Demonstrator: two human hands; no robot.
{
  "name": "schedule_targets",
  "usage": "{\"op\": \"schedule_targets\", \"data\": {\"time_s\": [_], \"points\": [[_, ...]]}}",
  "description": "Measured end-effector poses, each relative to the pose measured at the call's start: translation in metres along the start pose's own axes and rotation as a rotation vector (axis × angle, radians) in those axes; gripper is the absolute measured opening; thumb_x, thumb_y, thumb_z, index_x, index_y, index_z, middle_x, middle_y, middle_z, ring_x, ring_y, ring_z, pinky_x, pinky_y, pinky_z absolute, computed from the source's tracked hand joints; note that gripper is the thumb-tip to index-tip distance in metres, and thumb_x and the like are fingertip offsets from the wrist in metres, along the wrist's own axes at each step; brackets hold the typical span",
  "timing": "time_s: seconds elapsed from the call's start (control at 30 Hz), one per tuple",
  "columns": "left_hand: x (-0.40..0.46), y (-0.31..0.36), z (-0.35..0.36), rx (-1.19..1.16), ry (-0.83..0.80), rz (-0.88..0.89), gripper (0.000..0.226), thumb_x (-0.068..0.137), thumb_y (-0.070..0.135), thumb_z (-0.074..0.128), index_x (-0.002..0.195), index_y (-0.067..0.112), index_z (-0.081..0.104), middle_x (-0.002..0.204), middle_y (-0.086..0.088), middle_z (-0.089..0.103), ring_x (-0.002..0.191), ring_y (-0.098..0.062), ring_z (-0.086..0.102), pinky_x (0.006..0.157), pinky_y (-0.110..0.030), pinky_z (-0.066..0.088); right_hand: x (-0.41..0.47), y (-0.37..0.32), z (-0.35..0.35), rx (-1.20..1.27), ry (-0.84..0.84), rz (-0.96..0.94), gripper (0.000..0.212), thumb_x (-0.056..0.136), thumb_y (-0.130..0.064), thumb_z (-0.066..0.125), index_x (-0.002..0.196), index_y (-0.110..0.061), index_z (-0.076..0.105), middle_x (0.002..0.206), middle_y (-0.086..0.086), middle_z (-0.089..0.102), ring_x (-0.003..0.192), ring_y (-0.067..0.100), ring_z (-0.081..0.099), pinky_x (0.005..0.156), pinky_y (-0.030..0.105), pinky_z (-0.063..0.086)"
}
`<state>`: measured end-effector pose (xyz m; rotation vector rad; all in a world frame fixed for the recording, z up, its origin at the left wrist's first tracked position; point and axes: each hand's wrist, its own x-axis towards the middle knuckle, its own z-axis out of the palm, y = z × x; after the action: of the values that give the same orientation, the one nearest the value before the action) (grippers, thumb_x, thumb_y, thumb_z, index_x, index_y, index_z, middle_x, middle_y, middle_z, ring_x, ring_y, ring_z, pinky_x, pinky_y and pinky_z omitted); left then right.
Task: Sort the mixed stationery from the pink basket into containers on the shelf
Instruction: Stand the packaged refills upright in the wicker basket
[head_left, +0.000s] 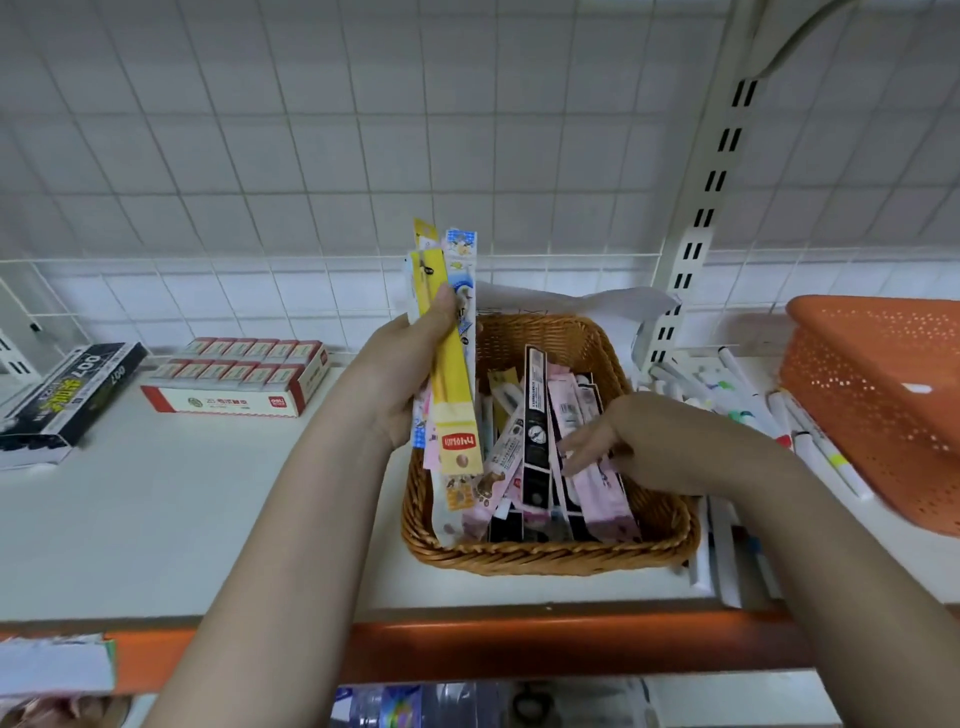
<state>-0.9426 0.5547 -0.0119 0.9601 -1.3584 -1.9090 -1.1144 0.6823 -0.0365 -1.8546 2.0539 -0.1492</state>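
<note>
Left hand (410, 364) grips a bundle of long packaged pens (451, 364), yellow pack foremost, held upright above the left edge of the wicker basket (545, 558). Thumb lies across the yellow pack's front.

Right hand (631, 441) inside the basket, fingers extended and relaxed, tips touching a pink pen pack (602, 493); grasps nothing.

Basket stands on the white shelf (182, 519), near its orange front edge. It holds more pen packs, pink, black and white, lying lengthwise and overlapping.

Right of basket: loose markers (810, 441) on the shelf, then an orange perforated plastic basket (883, 405).

Left of basket, well apart: red-and-white carton of small boxes (234, 384) and a black box (67, 400) at the shelf's far left.
</note>
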Motion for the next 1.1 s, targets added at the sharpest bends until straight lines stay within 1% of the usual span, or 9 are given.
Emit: {"op": "schedule_targets", "data": {"time_s": [0.07, 0.17, 0.27, 0.33, 0.47, 0.67, 0.77, 0.97, 1.1], "points": [[-0.001, 0.0, 0.004, -0.034, -0.004, -0.017, 0.033, 0.094, 0.033, 0.055, 0.114, 0.008, 0.06, 0.082, -0.009, 0.064, 0.062, -0.02, 0.061, 0.058, -0.03, 0.057, -0.006, -0.008, -0.008, 0.05, 0.088, -0.021, 0.046, 0.093, 0.001, 0.049, 0.107, -0.039, 0.068, 0.125, -0.016, 0.061, 0.114, 0.001, 0.056, 0.101, 0.02, 0.041], [-0.005, 0.0, 0.014, -0.086, -0.038, -0.026, 0.026, 0.094, 0.025, 0.056, 0.113, 0.008, 0.057, 0.074, -0.009, 0.062, 0.051, -0.019, 0.061, 0.051, -0.03, 0.055, -0.003, -0.03, -0.021, 0.357, 0.436, -0.099, 0.019, 0.094, -0.029, 0.053, 0.103, -0.038, 0.066, 0.092, -0.025, 0.066, 0.081, -0.011, 0.062, 0.076, 0.008, 0.048], [-0.006, -0.002, 0.023, -0.122, -0.125, -0.015, 0.028, 0.094, 0.025, 0.054, 0.115, 0.007, 0.057, 0.071, -0.01, 0.065, 0.052, -0.02, 0.065, 0.049, -0.03, 0.055, 0.005, -0.055, -0.021, 0.912, 0.407, -0.027, 0.017, 0.091, -0.037, 0.056, 0.089, -0.025, 0.067, 0.079, -0.007, 0.068, 0.064, 0.001, 0.064, 0.055, 0.014, 0.051], [-0.008, -0.002, 0.026, -0.155, -0.198, -0.026, 0.034, 0.092, 0.025, 0.055, 0.118, 0.003, 0.057, 0.079, -0.014, 0.066, 0.059, -0.023, 0.067, 0.053, -0.031, 0.056, 0.015, -0.059, -0.017, 0.989, 0.466, 0.046, 0.029, 0.088, -0.04, 0.06, 0.091, -0.012, 0.068, 0.074, 0.002, 0.065, 0.064, 0.01, 0.061, 0.052, 0.019, 0.048], [-0.009, -0.005, 0.026, -0.141, -0.224, -0.05, 0.043, 0.09, 0.027, 0.056, 0.124, 0.001, 0.058, 0.109, -0.025, 0.062, 0.08, -0.03, 0.064, 0.07, -0.038, 0.058, 0.021, -0.058, -0.017, 1.173, 0.51, 0.081, 0.016, 0.087, -0.025, 0.067, 0.076, -0.014, 0.065, 0.06, -0.004, 0.054, 0.059, 0.008, 0.052, 0.046, 0.018, 0.041], [-0.013, -0.005, 0.018, -0.149, -0.173, -0.013, 0.034, 0.09, 0.011, 0.055, 0.119, -0.005, 0.058, 0.109, -0.028, 0.064, 0.081, -0.032, 0.067, 0.069, -0.04, 0.059, 0.013, -0.055, -0.02, 1.217, 0.542, 0.115, 0.028, 0.087, -0.013, 0.063, 0.06, -0.014, 0.057, 0.056, 0.001, 0.054, 0.055, 0.013, 0.046, 0.042, 0.018, 0.036], [-0.018, -0.004, 0.017, -0.159, -0.147, 0.042, 0.031, 0.088, 0.006, 0.056, 0.117, -0.005, 0.059, 0.099, -0.024, 0.067, 0.069, -0.028, 0.07, 0.06, -0.037, 0.059, 0.011, -0.054, -0.023, 1.213, 0.565, 0.114, 0.041, 0.087, -0.011, 0.063, 0.048, -0.021, 0.057, 0.047, -0.005, 0.05, 0.053, 0.012, 0.043, 0.043, 0.018, 0.035], [-0.028, -0.003, 0.024, -0.085, -0.095, 0.177, 0.021, 0.085, -0.001, 0.061, 0.105, 0.0, 0.063, 0.084, -0.015, 0.071, 0.063, -0.022, 0.07, 0.058, -0.034, 0.059, 0.009, -0.059, -0.021, 1.21, 0.523, 0.026, 0.015, 0.088, -0.017, 0.065, 0.074, -0.018, 0.068, 0.048, -0.011, 0.045, 0.048, 0.005, 0.039, 0.044, 0.016, 0.037], [-0.029, -0.001, 0.023, -0.111, -0.013, 0.18, 0.009, 0.085, 0.0, 0.061, 0.094, 0.003, 0.063, 0.071, -0.011, 0.068, 0.053, -0.018, 0.065, 0.054, -0.031, 0.058, 0.0, -0.054, -0.027, 1.181, 0.568, 0.025, 0.012, 0.088, -0.014, 0.064, 0.076, -0.014, 0.065, 0.044, -0.011, 0.051, 0.045, 0.006, 0.041, 0.041, 0.014, 0.037]]}}
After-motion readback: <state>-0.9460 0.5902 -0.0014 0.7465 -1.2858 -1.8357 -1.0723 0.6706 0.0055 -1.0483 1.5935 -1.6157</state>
